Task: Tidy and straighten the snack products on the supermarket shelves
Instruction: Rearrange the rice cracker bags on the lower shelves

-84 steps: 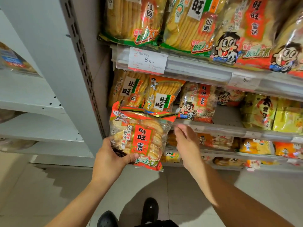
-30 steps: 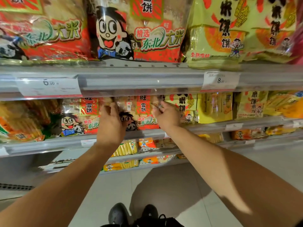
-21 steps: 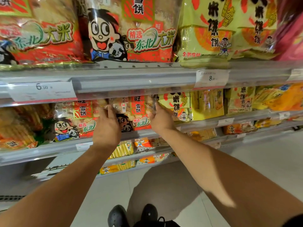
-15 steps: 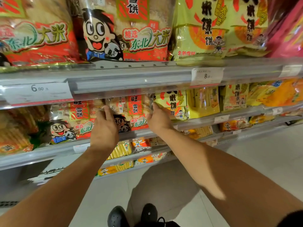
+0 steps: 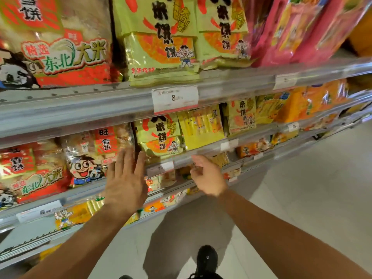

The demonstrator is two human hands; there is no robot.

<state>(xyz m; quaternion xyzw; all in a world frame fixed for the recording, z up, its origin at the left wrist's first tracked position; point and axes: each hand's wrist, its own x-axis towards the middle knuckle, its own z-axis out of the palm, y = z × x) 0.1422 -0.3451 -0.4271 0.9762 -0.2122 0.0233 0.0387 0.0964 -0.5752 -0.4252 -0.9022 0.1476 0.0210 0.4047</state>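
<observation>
— So, where are the hands right now?

— The left hand [image 5: 125, 183] is spread flat, fingers straight, its fingertips [image 5: 141, 158] against the right edge of the clear bag of rice crackers with a red label and a wide-eyed cartoon boy [image 5: 94, 156]. That bag stands on the middle grey metal shelf [image 5: 84, 191], second row down in view.

— And the right hand?

— The right hand [image 5: 209, 176] is lower and further right, fingers loosely curled in front of the shelf's rail [image 5: 185, 160]. It holds nothing that I can make out.

— What crowds that bag?

— Just to its left is another red-and-clear cracker bag with green lettering [image 5: 32, 174], touching it. On its right, a yellow-green bag with black characters and an orange disc [image 5: 161, 137] leans right beside it, and the left fingertips sit at the seam between the two. Further right come a plain yellow pack of stick-shaped snacks [image 5: 201, 127] and one more yellow-green bag [image 5: 241, 115].

— Anything overhead?

— The upper shelf edge [image 5: 80, 109] hangs over the tops of these bags, carrying a white price tag marked 8 [image 5: 175, 98]. Above it stand bigger red cracker bags [image 5: 60, 47], big yellow-green ones [image 5: 161, 37] and pink packs [image 5: 302, 27], blurred.

— Below?

— Lower shelves hold small orange and yellow packets [image 5: 159, 181], and a black shoe [image 5: 207, 258] shows on the pale tiled floor [image 5: 312, 188].
</observation>
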